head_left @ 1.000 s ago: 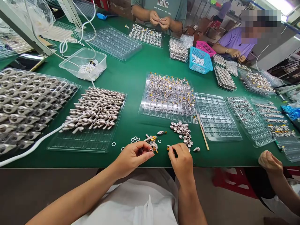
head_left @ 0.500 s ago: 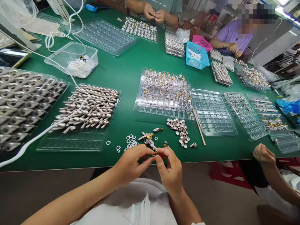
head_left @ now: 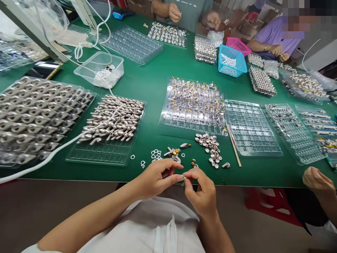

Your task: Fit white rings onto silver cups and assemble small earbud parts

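Note:
My left hand (head_left: 159, 178) and my right hand (head_left: 201, 189) meet just above the table's front edge. Between their fingertips is a small earbud part (head_left: 183, 178), mostly covered by the fingers. The right thumb and forefinger pinch it; the left thumb presses on it while the left forefinger is raised. Just beyond lie a small pile of earbud pieces (head_left: 174, 153) with orange bits, white rings (head_left: 156, 154) and a loose earbud piece (head_left: 194, 163). To the right is a heap of round silver-rimmed caps (head_left: 210, 147).
Trays of earbud stems (head_left: 116, 117) and grey shells (head_left: 34, 116) stand left, crossed by a white cable (head_left: 56, 153). Ahead is a filled clear tray (head_left: 193, 105), with a wooden stick (head_left: 233, 146) beside it. A co-worker's hand (head_left: 318, 181) rests at right.
My right hand has moved left from the loose pieces to meet my left hand. Both now work on one small part. The left forefinger has lifted since half a second ago.

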A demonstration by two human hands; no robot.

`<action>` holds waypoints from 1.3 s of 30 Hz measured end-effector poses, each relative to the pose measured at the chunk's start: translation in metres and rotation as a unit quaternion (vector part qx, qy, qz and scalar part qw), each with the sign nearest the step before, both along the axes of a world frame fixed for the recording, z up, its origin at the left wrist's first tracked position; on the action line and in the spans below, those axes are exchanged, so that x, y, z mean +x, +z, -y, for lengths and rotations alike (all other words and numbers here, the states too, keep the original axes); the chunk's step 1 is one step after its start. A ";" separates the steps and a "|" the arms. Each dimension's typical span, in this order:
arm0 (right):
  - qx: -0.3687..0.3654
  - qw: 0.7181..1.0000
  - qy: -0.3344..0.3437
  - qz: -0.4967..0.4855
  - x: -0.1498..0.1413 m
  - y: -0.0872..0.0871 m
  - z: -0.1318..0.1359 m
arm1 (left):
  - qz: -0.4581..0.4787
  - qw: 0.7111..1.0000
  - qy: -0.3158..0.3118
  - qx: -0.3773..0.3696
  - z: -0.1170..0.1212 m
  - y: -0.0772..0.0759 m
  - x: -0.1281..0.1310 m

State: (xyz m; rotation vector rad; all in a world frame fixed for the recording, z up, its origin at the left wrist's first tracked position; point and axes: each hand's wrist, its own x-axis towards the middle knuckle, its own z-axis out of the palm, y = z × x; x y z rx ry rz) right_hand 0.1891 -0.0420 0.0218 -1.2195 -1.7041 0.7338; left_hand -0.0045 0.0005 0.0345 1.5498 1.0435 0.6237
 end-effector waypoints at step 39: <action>0.067 0.992 -0.107 -0.024 -0.024 -0.009 -0.014 | 0.087 0.979 0.075 -0.167 -0.002 -0.001 0.008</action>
